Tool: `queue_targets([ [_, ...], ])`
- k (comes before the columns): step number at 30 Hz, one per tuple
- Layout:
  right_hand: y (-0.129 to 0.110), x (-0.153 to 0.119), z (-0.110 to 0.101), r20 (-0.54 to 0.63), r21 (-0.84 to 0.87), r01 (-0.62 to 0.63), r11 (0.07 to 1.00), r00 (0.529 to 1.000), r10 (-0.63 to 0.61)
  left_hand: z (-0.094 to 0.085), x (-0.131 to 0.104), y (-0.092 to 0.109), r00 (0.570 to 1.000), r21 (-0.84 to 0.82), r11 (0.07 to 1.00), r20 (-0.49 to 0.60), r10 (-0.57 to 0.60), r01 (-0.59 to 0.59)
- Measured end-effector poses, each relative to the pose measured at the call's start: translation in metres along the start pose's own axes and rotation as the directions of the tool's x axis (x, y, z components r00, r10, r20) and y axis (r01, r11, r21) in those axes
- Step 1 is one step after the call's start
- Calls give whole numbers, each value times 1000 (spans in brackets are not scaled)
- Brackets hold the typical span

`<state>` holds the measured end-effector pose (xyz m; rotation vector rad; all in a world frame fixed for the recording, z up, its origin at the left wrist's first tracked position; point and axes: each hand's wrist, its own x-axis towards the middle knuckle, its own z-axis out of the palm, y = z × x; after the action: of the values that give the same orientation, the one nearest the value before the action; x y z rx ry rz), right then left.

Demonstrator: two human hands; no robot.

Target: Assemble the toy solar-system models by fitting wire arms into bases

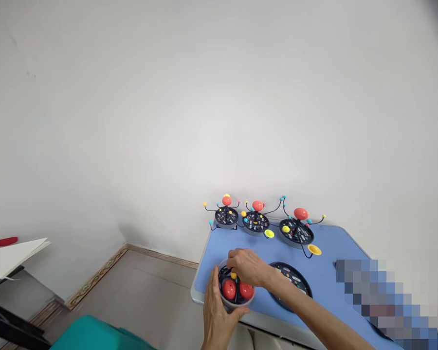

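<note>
A round pale plastic tub [229, 306] sits at the near left corner of the blue table. Inside it lie two red balls [229, 288], a small yellow ball [233, 275] and thin black parts [222, 273]. My left hand [217, 306] curves around the tub's left and near side, gripping its wall. Over the far rim, my right hand [248, 266] reaches into the tub with fingers bent together. What those fingers hold, if anything, is hidden. Beneath my right forearm, a black round disc [294, 279] with small coloured printed labels lies on the table.
Along the wall stand three planet models, the left [227, 201], middle [257, 206] and right [301, 214], with thin arms reaching outward. The blue table [328, 248] has a pixelated patch at right. A teal surface [95, 335] and white sheets [12, 257] are at left.
</note>
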<state>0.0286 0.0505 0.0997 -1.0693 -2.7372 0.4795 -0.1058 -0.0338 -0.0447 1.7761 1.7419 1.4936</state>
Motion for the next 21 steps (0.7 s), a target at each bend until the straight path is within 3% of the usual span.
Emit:
queue_targets([
  [5, 5, -30, -1, -175, 428, -16, 903, 979, 101, 4, 0, -2, 999, -6, 1000, -38, 5, -5],
  [12, -1, -87, 18, -203, 836, 6, 548, 933, 299, 3, 5, -7, 998, 13, 999, -33, 44, -44],
  [16, -3, -132, 41, -235, 957, 106, 271, 828, 508, 4, 8, -12, 990, 45, 989, -20, 139, -138],
  [18, -1, -154, 57, -192, 976, 80, 203, 752, 630, 3, 10, -10, 985, 26, 985, -33, 171, -170],
  [21, 3, -179, 76, -107, 991, 18, 130, 688, 718, -3, 11, 0, 979, -19, 983, -89, 183, -185],
])
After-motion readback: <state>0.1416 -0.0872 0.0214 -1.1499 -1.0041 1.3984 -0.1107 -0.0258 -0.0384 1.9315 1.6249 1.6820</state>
